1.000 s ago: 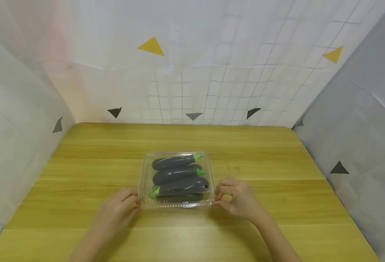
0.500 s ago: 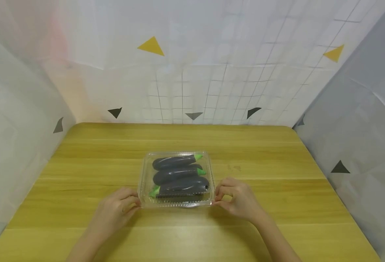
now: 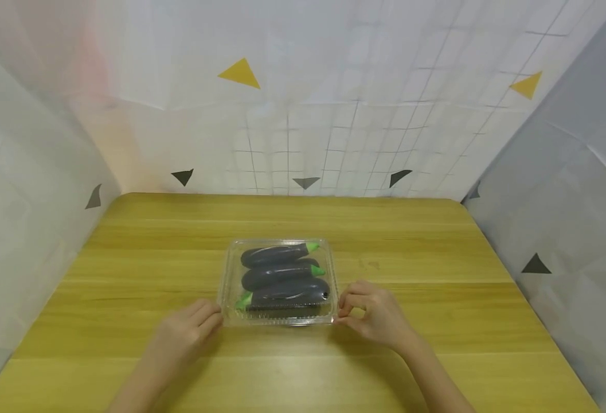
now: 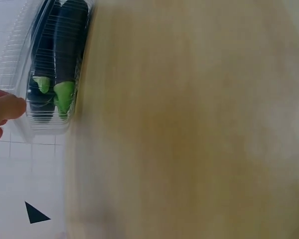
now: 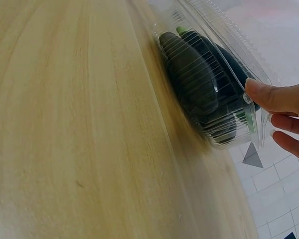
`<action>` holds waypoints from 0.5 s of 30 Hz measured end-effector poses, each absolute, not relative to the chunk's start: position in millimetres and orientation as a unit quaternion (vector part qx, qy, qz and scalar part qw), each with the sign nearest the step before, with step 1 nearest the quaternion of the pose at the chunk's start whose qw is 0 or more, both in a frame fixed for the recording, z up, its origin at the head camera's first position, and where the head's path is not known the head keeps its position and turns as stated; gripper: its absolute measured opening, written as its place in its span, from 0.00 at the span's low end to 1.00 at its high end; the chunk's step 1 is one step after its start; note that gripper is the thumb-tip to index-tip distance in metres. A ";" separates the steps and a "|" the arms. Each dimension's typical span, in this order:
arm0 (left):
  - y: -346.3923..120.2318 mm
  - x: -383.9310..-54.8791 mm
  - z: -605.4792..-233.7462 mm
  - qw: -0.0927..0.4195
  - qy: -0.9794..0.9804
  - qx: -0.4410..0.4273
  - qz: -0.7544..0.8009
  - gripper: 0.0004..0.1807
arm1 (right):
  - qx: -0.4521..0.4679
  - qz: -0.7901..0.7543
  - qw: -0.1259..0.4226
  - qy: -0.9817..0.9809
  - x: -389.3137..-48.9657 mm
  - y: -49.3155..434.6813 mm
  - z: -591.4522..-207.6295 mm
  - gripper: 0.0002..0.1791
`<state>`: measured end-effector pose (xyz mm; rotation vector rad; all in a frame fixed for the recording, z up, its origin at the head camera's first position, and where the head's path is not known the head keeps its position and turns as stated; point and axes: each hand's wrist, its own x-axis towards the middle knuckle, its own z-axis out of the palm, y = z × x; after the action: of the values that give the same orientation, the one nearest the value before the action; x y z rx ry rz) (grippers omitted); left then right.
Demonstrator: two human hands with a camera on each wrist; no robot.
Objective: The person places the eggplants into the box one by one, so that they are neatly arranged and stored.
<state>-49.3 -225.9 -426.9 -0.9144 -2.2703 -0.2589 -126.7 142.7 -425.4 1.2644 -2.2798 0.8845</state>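
A clear plastic clamshell box [image 3: 224,287] rests on the wooden table, its lid lying over several dark purple eggplants [image 3: 282,277] with green stems. At the near left corner of the box, my left hand [image 3: 189,332] pinches the rim; the left wrist view shows the thumb [image 4: 14,106] against the rim and other fingers behind it. My right hand [image 3: 375,315] holds the near right corner between thumb and fingers. In the right wrist view, the right thumb [image 5: 269,94] lies over the rim, with fingertips on its other side.
The wood-grain table [image 3: 411,241] extends on all sides of the box. Behind it stands a white sheet wall [image 3: 303,143] with grid lines and triangle marks. Grey-white side walls [image 3: 566,201] flank the table at left and right.
My left hand has shifted slightly at the corner, its fingers now covering the thumb in the head view. The right hand and the box stay nearly still.
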 end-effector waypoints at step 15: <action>-223.6 -44.6 -436.4 0.386 -0.857 -0.341 -0.023 0.28 | 0.452 0.312 0.202 -0.811 -127.2 139.8 -426.8 0.17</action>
<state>-44.6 -223.6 -436.4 -0.8693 -2.1812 -0.0580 -127.2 139.8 -426.8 1.2607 -2.2648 0.8697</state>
